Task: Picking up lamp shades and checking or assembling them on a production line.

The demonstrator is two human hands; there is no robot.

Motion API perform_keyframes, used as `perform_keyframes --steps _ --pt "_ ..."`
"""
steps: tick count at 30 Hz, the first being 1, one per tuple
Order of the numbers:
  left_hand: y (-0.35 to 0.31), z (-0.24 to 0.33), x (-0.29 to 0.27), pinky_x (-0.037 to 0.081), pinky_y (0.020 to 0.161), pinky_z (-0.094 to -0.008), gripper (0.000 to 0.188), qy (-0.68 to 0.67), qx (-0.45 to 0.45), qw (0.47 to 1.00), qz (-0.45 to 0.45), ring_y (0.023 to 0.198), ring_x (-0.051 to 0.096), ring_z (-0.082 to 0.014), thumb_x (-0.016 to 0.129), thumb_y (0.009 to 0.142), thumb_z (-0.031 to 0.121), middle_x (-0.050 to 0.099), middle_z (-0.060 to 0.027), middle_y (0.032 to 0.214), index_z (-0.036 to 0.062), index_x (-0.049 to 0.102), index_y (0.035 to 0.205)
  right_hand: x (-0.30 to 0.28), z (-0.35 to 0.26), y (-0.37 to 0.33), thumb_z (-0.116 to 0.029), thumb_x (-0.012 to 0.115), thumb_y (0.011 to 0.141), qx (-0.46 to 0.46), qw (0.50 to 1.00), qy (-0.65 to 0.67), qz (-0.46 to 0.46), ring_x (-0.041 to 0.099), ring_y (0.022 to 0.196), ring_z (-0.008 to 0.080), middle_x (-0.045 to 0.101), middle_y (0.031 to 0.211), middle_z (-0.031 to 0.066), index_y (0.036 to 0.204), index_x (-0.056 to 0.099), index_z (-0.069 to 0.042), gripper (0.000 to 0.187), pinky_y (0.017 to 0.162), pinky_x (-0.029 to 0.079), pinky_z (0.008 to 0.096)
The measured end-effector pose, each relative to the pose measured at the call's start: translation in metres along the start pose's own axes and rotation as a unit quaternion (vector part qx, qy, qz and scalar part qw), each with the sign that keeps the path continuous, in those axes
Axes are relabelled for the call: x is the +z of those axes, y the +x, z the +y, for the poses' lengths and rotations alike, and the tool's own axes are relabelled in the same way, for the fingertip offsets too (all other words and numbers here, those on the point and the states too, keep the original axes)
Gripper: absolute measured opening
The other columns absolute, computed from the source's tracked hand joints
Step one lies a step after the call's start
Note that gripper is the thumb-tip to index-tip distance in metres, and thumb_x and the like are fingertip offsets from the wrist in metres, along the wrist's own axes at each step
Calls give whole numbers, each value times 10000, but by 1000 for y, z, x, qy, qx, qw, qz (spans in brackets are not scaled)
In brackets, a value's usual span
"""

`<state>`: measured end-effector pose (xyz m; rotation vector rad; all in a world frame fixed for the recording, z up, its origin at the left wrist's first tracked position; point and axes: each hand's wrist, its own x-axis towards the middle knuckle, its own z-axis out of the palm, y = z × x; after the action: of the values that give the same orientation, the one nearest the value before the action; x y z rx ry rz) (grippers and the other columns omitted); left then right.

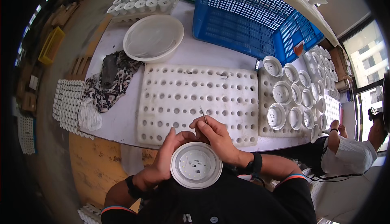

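lamp before foam tray | tray on table | basin behind | cloth left | crate right-rear

No readable lettering anywhere, folks: the fine dark marks inside the round white lamp are too tiny to make out, and the dark scrawls on the white foam tray stay illegible too. Over on the blue crate sits an orange-red patch (a bright one, that), any print on it lost to the eye.
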<state>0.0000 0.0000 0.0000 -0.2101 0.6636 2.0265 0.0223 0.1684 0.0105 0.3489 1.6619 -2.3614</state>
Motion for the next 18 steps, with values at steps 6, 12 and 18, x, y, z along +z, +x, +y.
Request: perform_keyframes --steps 6,12,18 --pt "-10 -3 5 424 865 -298 509 95 -4 995 13 964 539 -153 247 940 457 550 -96 1030 18 459 1084 1 9 -10 -218 385 953 14 999 34 19 314 569 27 369 633 -62 948 549 -31 249 524 294 177" --pt "-4 -6 10 446 843 -338 473 111 22 990 89 901 573 -195 256 931 434 583 -99 966 32 489 1022 1 20 -14 -212 372 954 -15 998 -25 51 320 643 53 359 682 -45 910 534 -31 247 592 308 202" --pt "1 -4 13 443 830 -295 476 109 7 985 135 881 574 -170 274 935 388 595 -105 938 -11 521 1012 0 22 -14 -200 370 953 -52 996 -32 70 333 650 59 365 680 -34 904 525 -29 236 595 319 208"
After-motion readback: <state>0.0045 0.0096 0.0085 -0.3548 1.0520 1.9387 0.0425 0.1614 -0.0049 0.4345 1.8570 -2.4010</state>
